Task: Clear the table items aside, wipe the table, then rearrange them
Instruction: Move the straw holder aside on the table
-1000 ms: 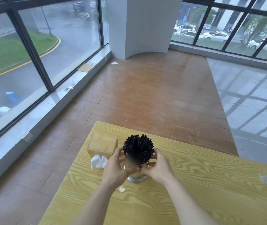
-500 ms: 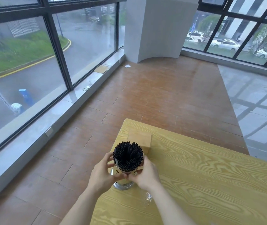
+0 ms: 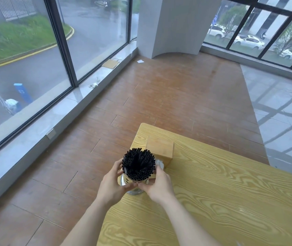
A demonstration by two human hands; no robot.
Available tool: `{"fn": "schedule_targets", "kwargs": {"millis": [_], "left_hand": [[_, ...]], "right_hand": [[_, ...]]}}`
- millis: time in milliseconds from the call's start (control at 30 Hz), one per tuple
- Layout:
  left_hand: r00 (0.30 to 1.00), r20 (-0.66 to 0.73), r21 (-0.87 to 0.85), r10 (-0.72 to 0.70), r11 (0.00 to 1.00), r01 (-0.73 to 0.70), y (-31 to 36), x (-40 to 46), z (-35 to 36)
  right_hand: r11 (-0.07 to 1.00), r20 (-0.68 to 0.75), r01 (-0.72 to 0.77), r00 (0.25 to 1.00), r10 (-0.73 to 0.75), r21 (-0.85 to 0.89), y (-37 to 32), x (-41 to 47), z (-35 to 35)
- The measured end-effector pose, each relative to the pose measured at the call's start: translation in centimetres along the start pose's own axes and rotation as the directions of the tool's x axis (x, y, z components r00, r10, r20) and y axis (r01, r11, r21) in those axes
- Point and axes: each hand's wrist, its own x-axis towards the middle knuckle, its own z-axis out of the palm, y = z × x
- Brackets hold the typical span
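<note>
A shiny metal holder [image 3: 123,181] packed with black straws [image 3: 138,163] stands at the left edge of the yellow wooden table [image 3: 221,192]. My left hand [image 3: 110,183] and my right hand [image 3: 158,186] wrap around it from both sides, thumbs meeting at its front. Just behind it sits a wooden tissue box [image 3: 160,150] near the table's far left corner, with a bit of white tissue [image 3: 159,164] showing beside my right fingers.
The table's left edge drops to a brown wooden floor [image 3: 159,96]. A grey window sill [image 3: 35,128] and tall windows run along the left. A white pillar [image 3: 170,23] stands at the back. Pale tiles [image 3: 283,107] lie to the right.
Both hands have slid the straw holder leftwards along the table to its left edge, now in front of the tissue box. My view has turned left.
</note>
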Motion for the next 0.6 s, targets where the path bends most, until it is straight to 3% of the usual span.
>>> {"fn": "schedule_targets", "kwargs": {"millis": [100,233,400,467,600], "left_hand": [[0.999,0.012,0.01,-0.038,0.999,0.038,-0.1,-0.6,0.0],[0.986,-0.079,0.074,-0.147,0.986,0.152,-0.6,-2.6,0.5],[0.946,-0.075,0.352,-0.316,0.879,0.322,-0.5,-5.6,4.4],[0.942,0.019,0.455,-0.335,0.842,0.29,0.8,-6.5,7.2],[0.951,0.197,0.605,-0.238,0.793,0.073,5.9,-7.2,14.4]], "right_hand": [[1.0,0.014,-0.011,1.0,0.012,-0.003,0.2,-0.6,-0.3],[1.0,0.021,-0.028,0.999,0.028,-0.012,1.3,-1.5,-1.6],[0.995,0.054,-0.038,0.998,0.044,-0.091,4.7,-3.5,-5.3],[0.989,0.056,-0.043,0.997,0.051,-0.145,7.0,-4.5,-7.5],[0.956,0.045,-0.052,0.997,0.067,-0.287,12.6,-6.5,-13.2]]}}
